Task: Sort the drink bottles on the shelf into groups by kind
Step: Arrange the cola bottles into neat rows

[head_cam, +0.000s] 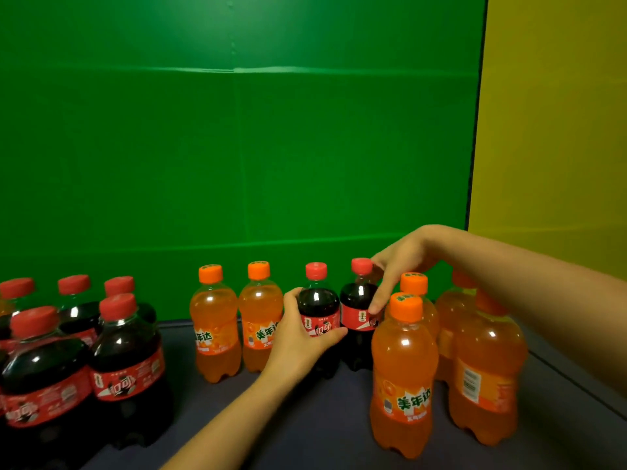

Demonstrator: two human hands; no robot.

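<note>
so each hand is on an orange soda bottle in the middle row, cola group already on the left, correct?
Not orange. The head view shows the left hand gripping a cola bottle and the right hand holding the second cola bottle beside it. The cola group does stand on the left.

Setting was logged as a staged set of studio kind rather than a shop or a home. A plain green backdrop (237, 147), creased and seamed like folded board, was seen across the whole far side. A yellow panel (549, 130) was joined to it at the right. A dark grey-blue surface (305, 418) was noted as the shelf floor. Small cola bottles (125, 361) were grouped at near left, orange soda bottles (403, 378) at right and far centre.
</note>
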